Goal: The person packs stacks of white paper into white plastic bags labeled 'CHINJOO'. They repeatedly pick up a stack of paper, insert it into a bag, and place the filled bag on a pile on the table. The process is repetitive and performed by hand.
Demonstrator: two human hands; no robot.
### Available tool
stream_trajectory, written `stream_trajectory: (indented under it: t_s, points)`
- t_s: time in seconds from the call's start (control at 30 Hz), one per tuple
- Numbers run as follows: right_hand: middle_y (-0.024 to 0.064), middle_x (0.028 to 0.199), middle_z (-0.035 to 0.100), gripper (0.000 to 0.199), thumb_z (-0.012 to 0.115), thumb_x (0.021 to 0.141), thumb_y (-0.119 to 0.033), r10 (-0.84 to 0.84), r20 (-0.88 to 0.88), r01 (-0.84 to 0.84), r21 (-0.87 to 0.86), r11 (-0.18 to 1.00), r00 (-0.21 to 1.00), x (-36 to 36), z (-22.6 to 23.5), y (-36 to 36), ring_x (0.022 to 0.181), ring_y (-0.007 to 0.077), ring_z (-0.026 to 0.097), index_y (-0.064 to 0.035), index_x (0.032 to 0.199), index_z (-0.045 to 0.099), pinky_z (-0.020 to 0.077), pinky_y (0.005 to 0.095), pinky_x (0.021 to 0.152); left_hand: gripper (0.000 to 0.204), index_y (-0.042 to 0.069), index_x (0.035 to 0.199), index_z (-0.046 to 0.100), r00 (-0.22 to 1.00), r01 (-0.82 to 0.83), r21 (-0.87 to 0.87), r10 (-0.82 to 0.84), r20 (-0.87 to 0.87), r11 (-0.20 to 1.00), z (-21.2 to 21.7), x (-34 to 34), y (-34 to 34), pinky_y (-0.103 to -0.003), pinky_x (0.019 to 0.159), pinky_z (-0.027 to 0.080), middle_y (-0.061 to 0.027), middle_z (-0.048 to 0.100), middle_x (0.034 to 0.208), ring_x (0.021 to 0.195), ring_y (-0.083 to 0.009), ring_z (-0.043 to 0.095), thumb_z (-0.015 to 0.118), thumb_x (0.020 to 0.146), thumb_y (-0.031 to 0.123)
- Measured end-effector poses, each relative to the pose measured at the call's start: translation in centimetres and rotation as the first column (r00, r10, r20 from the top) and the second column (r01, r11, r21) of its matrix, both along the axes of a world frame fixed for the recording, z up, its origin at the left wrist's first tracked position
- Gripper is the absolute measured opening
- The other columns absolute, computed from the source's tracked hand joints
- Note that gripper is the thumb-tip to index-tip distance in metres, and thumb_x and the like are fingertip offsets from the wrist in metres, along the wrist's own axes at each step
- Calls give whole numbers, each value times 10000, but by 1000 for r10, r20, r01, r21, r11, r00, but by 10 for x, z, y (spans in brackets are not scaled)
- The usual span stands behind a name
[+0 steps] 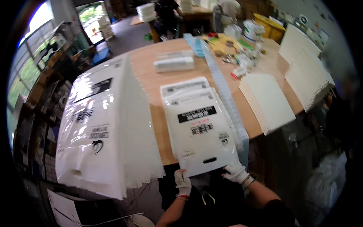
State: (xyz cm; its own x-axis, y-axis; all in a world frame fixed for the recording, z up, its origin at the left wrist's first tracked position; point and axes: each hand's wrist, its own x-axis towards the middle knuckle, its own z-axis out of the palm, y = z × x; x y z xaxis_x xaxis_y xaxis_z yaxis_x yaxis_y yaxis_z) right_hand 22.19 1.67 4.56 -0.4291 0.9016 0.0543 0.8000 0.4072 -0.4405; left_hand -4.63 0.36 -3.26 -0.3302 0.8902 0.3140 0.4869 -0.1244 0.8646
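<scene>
I see two gloved hands: the left hand [183,183] pinches one near corner of the top white bag [204,145], which overhangs the table [151,79]; the right hand [236,173] is at the other corner, its grip unclear to me. One fanned bag pile [94,121] lies left; two stacks of white sheets [269,100], right.

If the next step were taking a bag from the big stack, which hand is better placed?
Probably the left hand, at the near left corner of the front bag, since the big stack lies on that side. The right hand, by the bag's near right corner, is farther away.
</scene>
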Motion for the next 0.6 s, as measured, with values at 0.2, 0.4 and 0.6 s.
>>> stream_trajectory:
  t_s: [0.2,0.4,0.6]
  points:
    - [139,839,603,299,611,784,-285,-784,-463,734,-340,587,413,94,-39,23,774,242,595,-27,930,573,461,341,691,152,10,840,581,963,115,29,-104,-248,993,26,-12,-25,-342,738,477,-185,498,1059,837,-295,565,517,715,-49]
    - [133,898,625,516,687,713,-272,-799,-344,537,-602,591,494,139,-65,68,814,191,581,-3,1110,495,448,296,712,152,14,924,595,660,748,-45,-737,144,662,77,79,45,-297,676,474,-75,590,771,712,-199,585,588,776,49]
    - [26,787,594,513,614,735,-8,-750,-478,532,-528,662,458,120,15,50,627,80,501,31,1211,427,408,219,575,154,61,939,523,278,912,-334,240,930,238,58,211,103,-215,440,339,7,470,678,466,-80,356,538,881,203]
